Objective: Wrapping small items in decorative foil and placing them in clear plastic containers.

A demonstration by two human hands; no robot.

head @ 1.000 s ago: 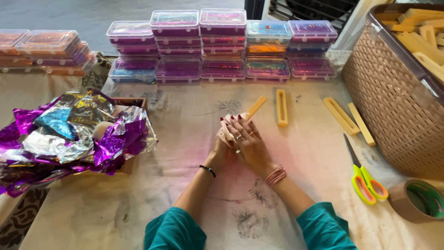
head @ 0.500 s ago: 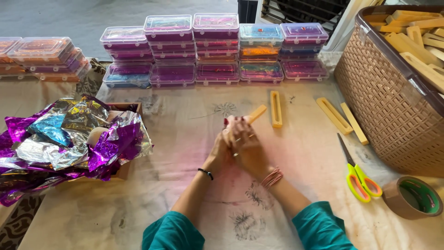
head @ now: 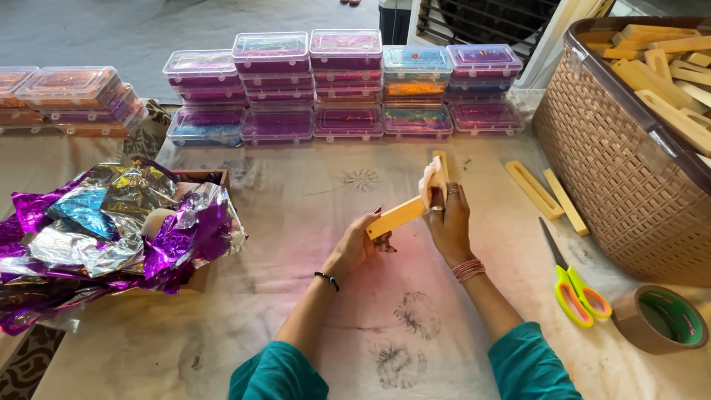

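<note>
L hand (head: 361,243) has its grip clenched on the lower end of a flat yellow wooden stick (head: 398,216), which slants up to the right, lifted off the table (head: 296,296) near its middle. R hand (head: 446,216) has its grip closed on the stick's upper end, w/ a small pale cloth or paper pad (head: 429,178) pinched under the fingers; can't tell which material. Rings on R fingers, pink thread bands on R wrist, black band on L wrist.

Around: just behind the R hand a slotted yellow wooden piece (head: 442,158) lies on the table, partly hidden by the hand. To the right, well apart from the hands, two more yellow pieces (head: 544,191) side by side, then scissors (head: 572,283) w/ yellow-green handles, blades pointing away. Roll of brown tape (head: 658,318) at the near right edge. Woven tan basket (head: 615,170) on the far right holds many more wooden sticks. Along the back, stacks of clear plastic boxes (head: 348,81) w/ purple, orange, blue contents; another stack of boxes (head: 70,92) at back left w/ orange contents. On the left, a heap of crumpled shiny foil (head: 111,222), purple, silver, blue, over a low cardboard tray. Nothing lies between the hands and the person; table cover there is stained w/ faint floral prints.
</note>
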